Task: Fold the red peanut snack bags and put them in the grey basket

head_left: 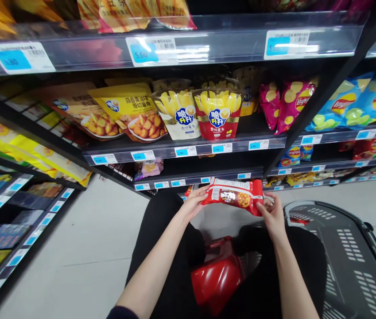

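A red snack bag [230, 195] with a barcode and a picture of round golden snacks is stretched between my two hands, above my lap. My left hand [195, 201] pinches its left end. At its right end, the thumb and fingers of my right hand [272, 212] grip the sealed edge. Just behind the bag is the low shelf [207, 170], which holds a small purple snack bag [149, 168] at its left.
Higher on the rack stand a white fries pouch [178, 115], a red fries pouch [219, 115] and pink chip bags [294, 104]. A grey shopping basket [337, 248] is at my right. Something red and glossy [219, 279] sits between my legs. Another shelf unit [18, 248] rises at left.
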Action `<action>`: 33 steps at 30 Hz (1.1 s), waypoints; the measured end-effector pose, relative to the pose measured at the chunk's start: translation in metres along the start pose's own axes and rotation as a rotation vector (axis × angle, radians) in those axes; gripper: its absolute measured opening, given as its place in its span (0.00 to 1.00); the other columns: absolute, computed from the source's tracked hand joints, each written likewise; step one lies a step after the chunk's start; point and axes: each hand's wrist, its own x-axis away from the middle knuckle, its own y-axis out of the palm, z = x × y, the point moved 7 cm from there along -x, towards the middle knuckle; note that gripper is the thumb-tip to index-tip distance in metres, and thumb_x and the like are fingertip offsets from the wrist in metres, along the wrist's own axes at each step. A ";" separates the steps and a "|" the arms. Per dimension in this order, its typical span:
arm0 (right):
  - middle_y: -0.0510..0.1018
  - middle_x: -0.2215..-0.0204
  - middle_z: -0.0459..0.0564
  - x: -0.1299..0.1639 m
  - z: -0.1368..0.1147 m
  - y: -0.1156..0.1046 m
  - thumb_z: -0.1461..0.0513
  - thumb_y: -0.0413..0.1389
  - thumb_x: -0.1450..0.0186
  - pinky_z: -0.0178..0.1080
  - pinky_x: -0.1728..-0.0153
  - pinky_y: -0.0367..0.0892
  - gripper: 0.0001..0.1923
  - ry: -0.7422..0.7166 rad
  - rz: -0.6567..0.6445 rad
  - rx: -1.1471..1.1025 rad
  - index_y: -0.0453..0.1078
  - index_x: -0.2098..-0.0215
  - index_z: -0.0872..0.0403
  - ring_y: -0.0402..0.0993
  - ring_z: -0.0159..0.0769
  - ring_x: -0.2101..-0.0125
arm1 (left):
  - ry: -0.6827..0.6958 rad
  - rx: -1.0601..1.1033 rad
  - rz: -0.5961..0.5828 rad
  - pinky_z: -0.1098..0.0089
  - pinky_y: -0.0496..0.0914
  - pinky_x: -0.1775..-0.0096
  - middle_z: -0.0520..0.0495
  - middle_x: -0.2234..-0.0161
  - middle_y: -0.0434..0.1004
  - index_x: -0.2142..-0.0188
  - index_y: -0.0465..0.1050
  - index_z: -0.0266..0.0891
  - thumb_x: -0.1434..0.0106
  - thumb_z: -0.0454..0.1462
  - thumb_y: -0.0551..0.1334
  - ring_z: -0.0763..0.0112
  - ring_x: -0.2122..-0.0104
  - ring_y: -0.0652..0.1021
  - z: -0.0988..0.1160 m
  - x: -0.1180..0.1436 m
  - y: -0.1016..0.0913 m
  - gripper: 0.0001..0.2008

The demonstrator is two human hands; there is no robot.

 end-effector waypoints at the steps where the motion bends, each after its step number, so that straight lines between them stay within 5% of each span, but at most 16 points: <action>1: 0.69 0.80 0.37 0.001 -0.002 0.004 0.60 0.62 0.48 0.31 0.76 0.65 0.31 0.000 -0.048 -0.001 0.58 0.48 0.47 0.67 0.28 0.78 | -0.046 0.022 -0.035 0.67 0.69 0.60 0.39 0.63 0.78 0.58 0.72 0.30 0.54 0.27 0.64 0.64 0.65 0.78 -0.003 0.001 0.003 0.20; 5: 0.71 0.75 0.41 0.007 -0.006 0.017 0.59 0.60 0.45 0.34 0.70 0.67 0.34 0.036 -0.219 0.049 0.55 0.43 0.47 0.70 0.31 0.73 | -0.136 0.038 0.109 0.63 0.70 0.62 0.40 0.65 0.77 0.62 0.70 0.33 0.47 0.37 0.61 0.61 0.66 0.77 -0.014 0.001 -0.008 0.13; 8: 0.75 0.67 0.47 0.009 0.000 0.025 0.57 0.60 0.45 0.38 0.64 0.68 0.24 0.069 -0.279 0.097 0.64 0.52 0.50 0.72 0.36 0.66 | 0.031 -0.099 0.250 0.67 0.69 0.66 0.46 0.69 0.76 0.64 0.68 0.36 0.45 0.43 0.61 0.65 0.70 0.76 -0.008 -0.001 -0.015 0.13; 13: 0.77 0.65 0.51 0.004 0.013 0.020 0.53 0.58 0.45 0.41 0.63 0.68 0.19 0.087 -0.120 0.193 0.69 0.60 0.54 0.73 0.41 0.65 | 0.329 -0.527 0.268 0.73 0.64 0.71 0.53 0.76 0.69 0.73 0.64 0.39 0.43 0.47 0.57 0.71 0.75 0.70 0.014 0.004 -0.004 0.13; 20: 0.79 0.70 0.52 0.004 0.019 0.013 0.53 0.59 0.45 0.39 0.72 0.69 0.18 0.110 -0.022 0.125 0.70 0.62 0.57 0.74 0.40 0.72 | 0.502 -0.890 0.521 0.74 0.61 0.70 0.53 0.78 0.66 0.75 0.63 0.39 0.38 0.41 0.51 0.72 0.75 0.67 0.036 0.024 -0.002 0.12; 24: 0.79 0.68 0.51 0.007 0.016 0.016 0.54 0.59 0.45 0.40 0.69 0.70 0.17 0.119 -0.046 -0.015 0.70 0.61 0.55 0.75 0.40 0.70 | 0.489 -0.813 0.451 0.75 0.62 0.70 0.52 0.77 0.67 0.74 0.63 0.40 0.38 0.44 0.51 0.71 0.74 0.68 0.032 0.023 0.002 0.13; 29: 0.78 0.64 0.51 0.009 0.009 0.024 0.53 0.58 0.44 0.42 0.62 0.69 0.16 0.055 -0.154 0.104 0.71 0.60 0.54 0.74 0.41 0.64 | 0.421 -0.716 0.255 0.74 0.64 0.67 0.51 0.74 0.70 0.71 0.65 0.39 0.39 0.47 0.52 0.70 0.72 0.70 0.031 0.017 0.005 0.14; 33: 0.78 0.63 0.50 0.013 -0.001 0.037 0.54 0.55 0.41 0.41 0.61 0.67 0.15 -0.024 -0.205 0.189 0.70 0.60 0.53 0.73 0.41 0.62 | 0.464 -0.833 0.389 0.75 0.64 0.71 0.53 0.78 0.68 0.76 0.63 0.38 0.40 0.46 0.52 0.72 0.75 0.69 0.043 0.018 -0.011 0.16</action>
